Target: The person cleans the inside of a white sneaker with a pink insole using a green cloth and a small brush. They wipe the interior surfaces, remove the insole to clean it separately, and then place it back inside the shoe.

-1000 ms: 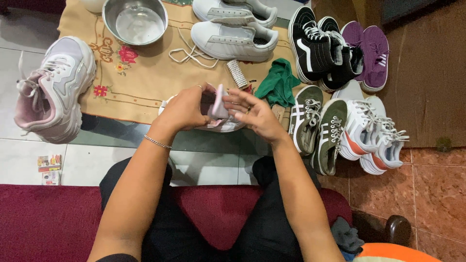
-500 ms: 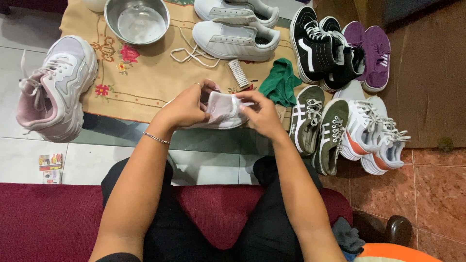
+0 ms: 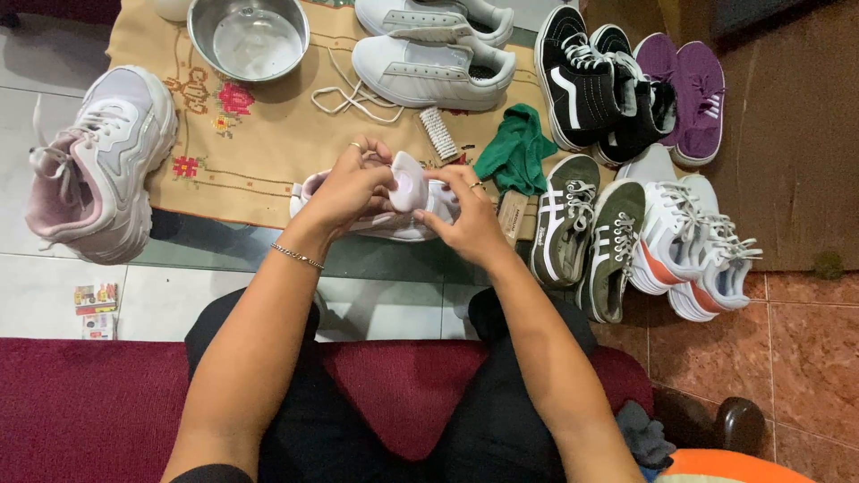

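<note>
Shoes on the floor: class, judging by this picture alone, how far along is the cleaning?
Looks done: the white pair lies unlaced on the cloth, its laces pulled out. In hand: the left hand and right hand hold a pale pink shoe. Seemingly left: its mate, the black pair, purple pair, green pair. Bowl and brush lie unused.

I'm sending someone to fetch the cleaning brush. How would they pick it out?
Start at the embroidered tan cloth on the floor. Near its right edge, just below the white sneakers and left of the green rag, lies the small brush, the only bristled thing there.
</note>
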